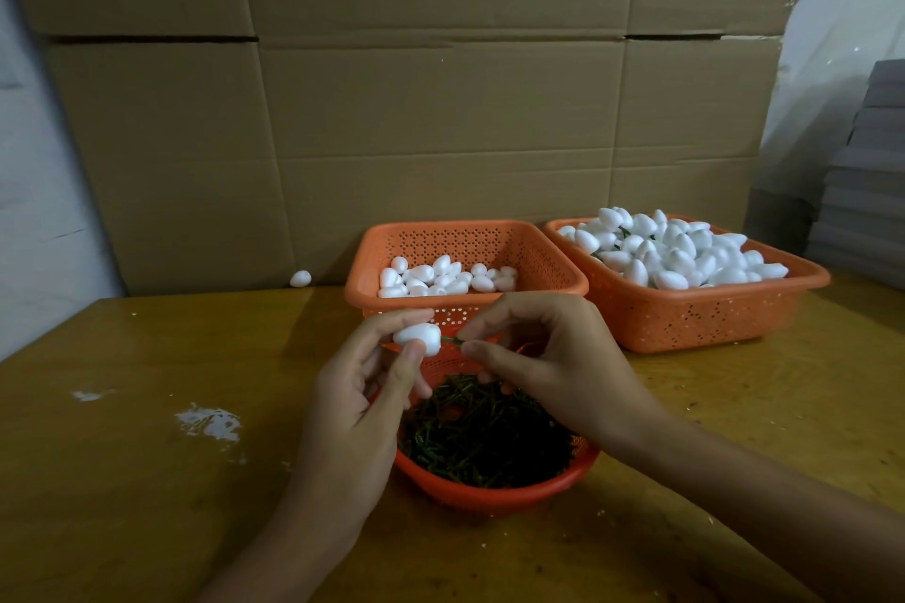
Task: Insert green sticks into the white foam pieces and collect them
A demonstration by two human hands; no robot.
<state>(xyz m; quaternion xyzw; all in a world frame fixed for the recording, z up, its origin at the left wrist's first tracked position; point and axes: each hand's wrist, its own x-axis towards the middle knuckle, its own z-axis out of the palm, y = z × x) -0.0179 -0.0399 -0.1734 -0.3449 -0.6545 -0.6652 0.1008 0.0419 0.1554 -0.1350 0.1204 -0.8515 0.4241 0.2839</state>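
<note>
Left hand (362,387) pinches a white foam piece (417,339) steady so the right hand (538,357), fingers closed on a green stick (451,341), can push it in, right above the stick bowl (494,495) on the surface (147,480)

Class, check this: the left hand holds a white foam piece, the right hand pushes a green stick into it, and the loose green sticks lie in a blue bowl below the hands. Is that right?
One detail is wrong. The head view shows the bowl of loose green sticks is orange, not blue. The rest stands: the left hand holds the white foam piece, and the right hand pinches a green stick at it.
</note>
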